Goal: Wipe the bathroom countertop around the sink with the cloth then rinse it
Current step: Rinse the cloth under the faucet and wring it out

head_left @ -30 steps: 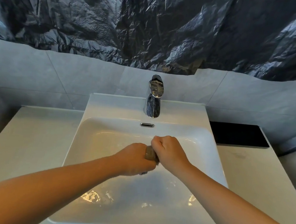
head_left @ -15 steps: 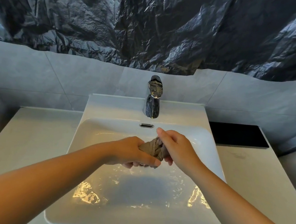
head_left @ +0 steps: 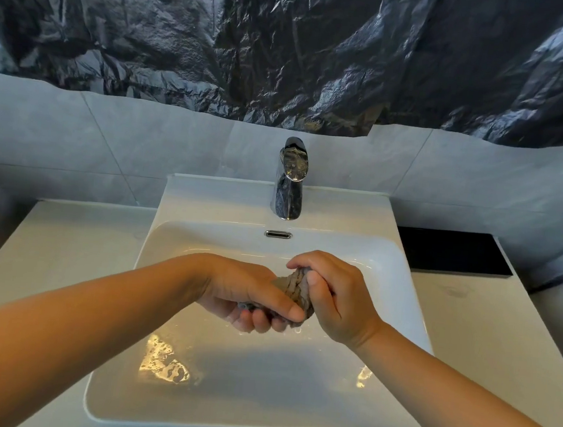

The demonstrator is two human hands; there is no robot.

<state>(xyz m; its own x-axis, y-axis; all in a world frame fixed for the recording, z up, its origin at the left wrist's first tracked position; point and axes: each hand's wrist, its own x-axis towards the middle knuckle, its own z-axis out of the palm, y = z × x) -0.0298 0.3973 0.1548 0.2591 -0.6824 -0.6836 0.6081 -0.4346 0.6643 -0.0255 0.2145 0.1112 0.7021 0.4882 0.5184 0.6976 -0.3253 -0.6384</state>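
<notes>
Grey tiles back a white sink (head_left: 342, 212), and over its basin the cloth (head_left: 295, 288) is twisted into a rope. Left grip (head_left: 241, 292) and right grip (head_left: 337, 298) each curl tight round one end. Soft, limp, likely water-heavy and slippery, it seems best wrung by its ends.

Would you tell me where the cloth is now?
Head view, centre: the cloth is gripped between the left hand and right hand over the sink, before the tap.
</notes>
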